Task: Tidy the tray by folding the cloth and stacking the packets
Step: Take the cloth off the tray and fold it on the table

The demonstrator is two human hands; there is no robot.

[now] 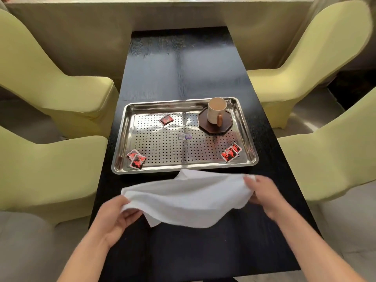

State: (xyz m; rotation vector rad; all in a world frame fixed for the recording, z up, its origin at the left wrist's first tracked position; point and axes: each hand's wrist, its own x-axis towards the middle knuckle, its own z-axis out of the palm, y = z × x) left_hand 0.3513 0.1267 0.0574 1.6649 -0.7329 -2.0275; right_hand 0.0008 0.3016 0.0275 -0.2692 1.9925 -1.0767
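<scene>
A white cloth [187, 197] hangs just above the black table, in front of the steel tray [247, 135]. My left hand [116, 216] grips its near left edge and my right hand [262, 192] grips its right end. The cloth sags in the middle between them. On the tray lie red and black packets: one [166, 120] at the back, two overlapping [136, 159] at the front left corner, and two overlapping [231, 152] at the front right corner.
A cream mug [216, 113] with a wooden handle stands on a dark octagonal coaster [203, 124] at the tray's back right. The black table [183, 68] runs away from me. Pale green covered chairs [50, 159] stand on both sides.
</scene>
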